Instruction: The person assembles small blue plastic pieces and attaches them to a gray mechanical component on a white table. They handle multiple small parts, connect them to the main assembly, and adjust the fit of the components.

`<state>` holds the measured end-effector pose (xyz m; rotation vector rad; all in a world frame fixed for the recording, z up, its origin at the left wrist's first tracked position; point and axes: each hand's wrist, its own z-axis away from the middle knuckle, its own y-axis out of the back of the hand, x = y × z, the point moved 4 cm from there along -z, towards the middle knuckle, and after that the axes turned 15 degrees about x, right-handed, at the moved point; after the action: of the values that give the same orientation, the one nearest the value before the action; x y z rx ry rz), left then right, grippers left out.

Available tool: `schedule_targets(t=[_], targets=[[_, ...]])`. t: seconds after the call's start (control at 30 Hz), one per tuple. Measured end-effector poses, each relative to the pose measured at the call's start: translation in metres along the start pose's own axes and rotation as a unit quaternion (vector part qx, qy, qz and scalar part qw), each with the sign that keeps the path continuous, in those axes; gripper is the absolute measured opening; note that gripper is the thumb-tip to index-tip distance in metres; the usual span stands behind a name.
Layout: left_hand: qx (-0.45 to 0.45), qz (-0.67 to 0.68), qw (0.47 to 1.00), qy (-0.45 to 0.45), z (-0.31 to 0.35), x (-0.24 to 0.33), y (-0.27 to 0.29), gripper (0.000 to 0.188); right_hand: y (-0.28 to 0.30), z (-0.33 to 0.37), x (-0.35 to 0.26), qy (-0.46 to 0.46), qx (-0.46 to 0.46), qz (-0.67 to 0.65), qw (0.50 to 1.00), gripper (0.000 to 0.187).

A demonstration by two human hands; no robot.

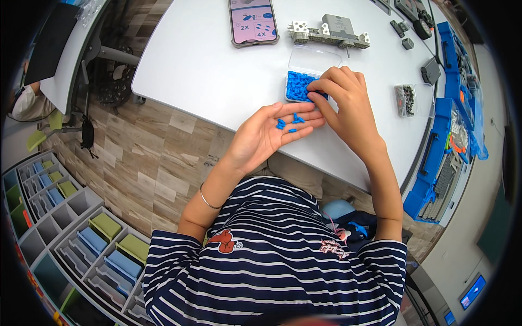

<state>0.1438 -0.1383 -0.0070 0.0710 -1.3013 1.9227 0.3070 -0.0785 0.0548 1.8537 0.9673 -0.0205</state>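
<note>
My left hand (266,130) is held palm up with its fingers stretched out at the table's near edge. Several small blue connector pegs (280,124) lie loose on its palm and fingers. Just beyond it stands a small clear plastic box (311,58) with its lid up, filled with more blue pegs (299,86). My right hand (342,98) reaches over the box's right side, thumb and fingertips drawn together at the pegs. Whether a peg is between those fingertips is hidden.
A phone (254,22) showing picture instructions lies on the white table (201,70). Beyond the box is a grey beam assembly (331,35) with a block. A second clear box (405,101) holds dark pegs. Blue trays (435,157) of parts line the right; drawers (103,244) stand lower left.
</note>
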Motion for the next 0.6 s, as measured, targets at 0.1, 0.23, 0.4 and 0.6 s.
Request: schedule_targets(t=[0.1,0.23,0.4,0.6], targets=[[0.001,-0.003,1.000,-0.002,0.0002,-0.0002,-0.0003,0.061,0.0007,-0.0009,-0.0015,0.006,-0.007,0.004,1.000,0.007],[-0.001,-0.008,1.000,-0.005,0.0003,-0.0010,-0.0014,0.062,-0.0009,0.0005,-0.0020,0.007,-0.013,0.010,1.000,0.007],[-0.001,-0.018,1.000,-0.015,0.0010,-0.0009,-0.0011,0.062,-0.0035,0.0017,-0.0041,0.026,-0.020,0.032,0.999,0.007],[0.000,-0.011,1.000,-0.012,0.0019,-0.0016,-0.0010,0.062,0.0016,0.0001,-0.0059,0.057,-0.033,0.050,0.997,0.009]])
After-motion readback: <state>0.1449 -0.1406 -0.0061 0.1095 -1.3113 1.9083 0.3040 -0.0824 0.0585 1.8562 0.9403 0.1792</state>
